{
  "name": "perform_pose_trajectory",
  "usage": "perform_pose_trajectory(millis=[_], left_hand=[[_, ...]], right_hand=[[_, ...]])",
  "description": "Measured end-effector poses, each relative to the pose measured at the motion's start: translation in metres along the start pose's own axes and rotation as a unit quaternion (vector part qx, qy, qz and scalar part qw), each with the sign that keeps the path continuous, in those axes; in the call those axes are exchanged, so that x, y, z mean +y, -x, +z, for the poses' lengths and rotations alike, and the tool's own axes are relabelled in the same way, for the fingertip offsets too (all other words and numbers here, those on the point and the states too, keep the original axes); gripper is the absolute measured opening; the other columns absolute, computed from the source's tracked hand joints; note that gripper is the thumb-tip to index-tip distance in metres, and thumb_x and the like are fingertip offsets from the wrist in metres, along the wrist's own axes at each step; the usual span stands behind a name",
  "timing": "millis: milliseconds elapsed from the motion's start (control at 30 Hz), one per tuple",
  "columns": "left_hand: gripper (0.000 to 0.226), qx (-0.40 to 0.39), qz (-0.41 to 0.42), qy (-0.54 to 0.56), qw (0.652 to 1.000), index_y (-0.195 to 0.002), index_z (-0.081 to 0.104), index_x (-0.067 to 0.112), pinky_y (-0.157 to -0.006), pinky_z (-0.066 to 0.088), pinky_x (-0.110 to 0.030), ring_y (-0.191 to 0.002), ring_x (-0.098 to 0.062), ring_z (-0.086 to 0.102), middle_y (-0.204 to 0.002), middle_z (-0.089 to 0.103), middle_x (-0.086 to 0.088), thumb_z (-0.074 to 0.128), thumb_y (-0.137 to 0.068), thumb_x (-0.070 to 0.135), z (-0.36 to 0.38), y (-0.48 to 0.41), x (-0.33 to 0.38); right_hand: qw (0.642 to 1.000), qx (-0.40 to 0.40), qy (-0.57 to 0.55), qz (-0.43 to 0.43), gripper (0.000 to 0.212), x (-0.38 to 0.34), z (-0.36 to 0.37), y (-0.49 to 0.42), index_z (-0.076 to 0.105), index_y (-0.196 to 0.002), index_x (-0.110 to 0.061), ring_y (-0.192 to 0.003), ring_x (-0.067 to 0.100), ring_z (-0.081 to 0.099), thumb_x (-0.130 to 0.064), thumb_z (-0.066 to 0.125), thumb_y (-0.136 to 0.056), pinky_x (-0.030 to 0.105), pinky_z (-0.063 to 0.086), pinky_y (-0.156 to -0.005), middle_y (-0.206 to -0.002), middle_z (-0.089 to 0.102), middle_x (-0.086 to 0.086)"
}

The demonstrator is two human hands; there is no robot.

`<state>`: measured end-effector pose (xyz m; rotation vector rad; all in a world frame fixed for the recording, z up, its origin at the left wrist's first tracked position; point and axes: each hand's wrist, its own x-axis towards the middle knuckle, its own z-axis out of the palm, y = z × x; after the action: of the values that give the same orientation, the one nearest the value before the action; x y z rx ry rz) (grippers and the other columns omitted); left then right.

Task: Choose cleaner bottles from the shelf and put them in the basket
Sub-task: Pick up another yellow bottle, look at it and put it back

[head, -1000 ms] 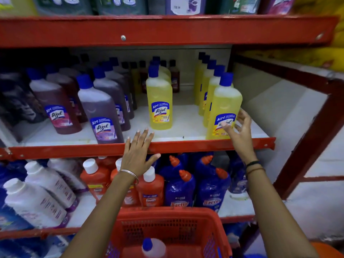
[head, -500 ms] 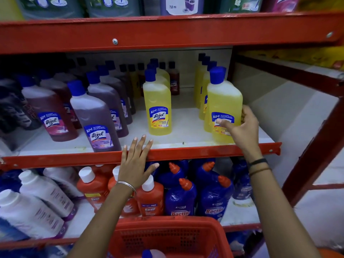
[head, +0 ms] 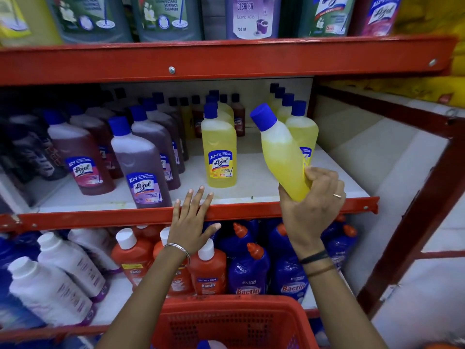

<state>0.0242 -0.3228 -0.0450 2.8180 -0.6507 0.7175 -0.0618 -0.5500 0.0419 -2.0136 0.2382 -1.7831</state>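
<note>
Now, with our right hand [head: 313, 197] closed around the base of the tilted yellow bottle [head: 283, 153] just off the shelf [head: 251, 211] and our left hand [head: 192, 222] open on its edge, we lower it upright into the red basket [head: 234, 321].

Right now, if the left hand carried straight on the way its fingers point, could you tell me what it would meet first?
Probably the upright yellow bottle: the left hand rests on the red shelf edge, fingers aimed up and inward. Depth is uncertain.
</note>
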Motion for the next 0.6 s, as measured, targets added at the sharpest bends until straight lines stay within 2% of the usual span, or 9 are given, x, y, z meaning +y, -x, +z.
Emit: perform_pose_trajectory(millis=[67, 133, 233, 300, 400, 467, 533, 567, 600], left_hand=[[0.075, -0.001, 0.005, 0.001, 1.0, -0.144, 0.011, 0.027, -0.106, 0.005, -0.053, -0.139, -0.028, 0.006, -0.153, 0.015, -0.007, 0.017, -0.083, 0.07, 0.0, 0.0, -0.001], [0.075, -0.001, 0.006, 0.009, 1.0, -0.144, 0.01, 0.027, -0.106, 0.008, -0.054, -0.139, -0.029, 0.006, -0.153, 0.014, -0.006, 0.023, -0.083, 0.068, 0.0, 0.0, -0.002], [0.074, 0.003, 0.011, 0.013, 1.0, -0.144, 0.007, 0.03, -0.105, 0.003, -0.052, -0.139, -0.027, 0.002, -0.152, 0.009, -0.003, 0.023, -0.083, 0.068, 0.0, 0.001, -0.002], [0.074, 0.002, 0.009, 0.017, 1.0, -0.144, 0.006, 0.031, -0.105, 0.002, -0.051, -0.139, -0.025, -0.001, -0.152, 0.007, -0.002, 0.028, -0.082, 0.064, 0.001, 0.0, -0.002], [0.073, 0.004, 0.007, 0.017, 1.0, -0.144, 0.007, 0.03, -0.105, 0.003, -0.051, -0.139, -0.026, 0.002, -0.152, 0.009, -0.002, 0.031, -0.082, 0.062, 0.0, 0.0, -0.002], [0.073, 0.001, 0.009, 0.017, 1.0, -0.143, 0.007, 0.03, -0.104, 0.004, -0.051, -0.139, -0.027, 0.004, -0.152, 0.01, -0.003, 0.032, -0.082, 0.062, 0.0, 0.0, -0.002], [0.073, 0.001, 0.009, 0.015, 1.0, -0.143, 0.006, 0.031, -0.104, 0.003, -0.05, -0.139, -0.028, 0.004, -0.153, 0.013, -0.004, 0.032, -0.082, 0.061, 0.0, 0.0, -0.002], [0.073, 0.0, 0.009, 0.014, 1.0, -0.143, 0.006, 0.031, -0.105, 0.003, -0.05, -0.139, -0.028, 0.004, -0.153, 0.013, -0.005, 0.032, -0.082, 0.061, -0.001, 0.0, -0.002], [0.073, 0.0, 0.008, 0.014, 1.0, -0.143, 0.007, 0.031, -0.105, 0.003, -0.05, -0.139, -0.028, 0.005, -0.153, 0.014, -0.005, 0.032, -0.082, 0.061, -0.001, 0.0, -0.002]], right_hand=[[0.995, -0.036, -0.077, 0.047, 0.052, -0.004, -0.009, -0.001, 0.05, -0.096, -0.008, -0.086, 0.021, 0.05, -0.024, 0.084, -0.061, 0.033, 0.038, -0.071, -0.093, 0.063, 0.015], [0.944, -0.116, -0.25, 0.183, 0.049, -0.008, -0.02, -0.007, 0.053, -0.097, -0.009, -0.083, 0.019, 0.06, -0.024, 0.085, -0.063, 0.03, 0.049, -0.067, -0.092, 0.064, 0.008], [0.765, -0.253, -0.481, 0.347, 0.041, -0.009, -0.027, -0.015, 0.059, -0.101, -0.013, -0.077, 0.018, 0.07, -0.017, 0.081, -0.067, 0.031, 0.057, -0.061, -0.088, 0.073, 0.004], [0.665, -0.299, -0.559, 0.395, 0.054, -0.005, -0.024, -0.016, 0.061, -0.104, -0.01, -0.075, 0.02, 0.071, -0.029, 0.085, -0.059, 0.032, 0.058, -0.062, -0.087, 0.075, 0.004], [0.543, -0.348, -0.639, 0.419, 0.071, -0.002, -0.015, -0.012, 0.063, -0.108, -0.007, -0.077, 0.021, 0.072, -0.046, 0.087, -0.053, 0.032, 0.059, -0.065, -0.089, 0.076, 0.006], [0.435, -0.37, -0.699, 0.43, 0.072, -0.005, -0.011, -0.007, 0.059, -0.117, -0.004, -0.076, 0.019, 0.07, -0.045, 0.082, -0.062, 0.031, 0.058, -0.065, -0.091, 0.074, 0.008], [0.316, -0.394, -0.757, 0.414, 0.072, -0.012, -0.007, -0.005, 0.041, -0.131, 0.002, -0.08, 0.02, 0.065, -0.041, 0.069, -0.079, 0.03, 0.053, -0.07, -0.098, 0.068, 0.012], [0.282, -0.403, -0.773, 0.4, 0.07, -0.014, -0.004, -0.004, 0.035, -0.134, 0.003, -0.083, 0.022, 0.062, -0.038, 0.062, -0.085, 0.031, 0.05, -0.072, -0.101, 0.065, 0.013], [0.268, -0.407, -0.778, 0.397, 0.068, -0.014, -0.001, -0.002, 0.031, -0.136, 0.004, -0.085, 0.023, 0.061, -0.035, 0.058, -0.087, 0.032, 0.048, -0.074, -0.103, 0.063, 0.015]])
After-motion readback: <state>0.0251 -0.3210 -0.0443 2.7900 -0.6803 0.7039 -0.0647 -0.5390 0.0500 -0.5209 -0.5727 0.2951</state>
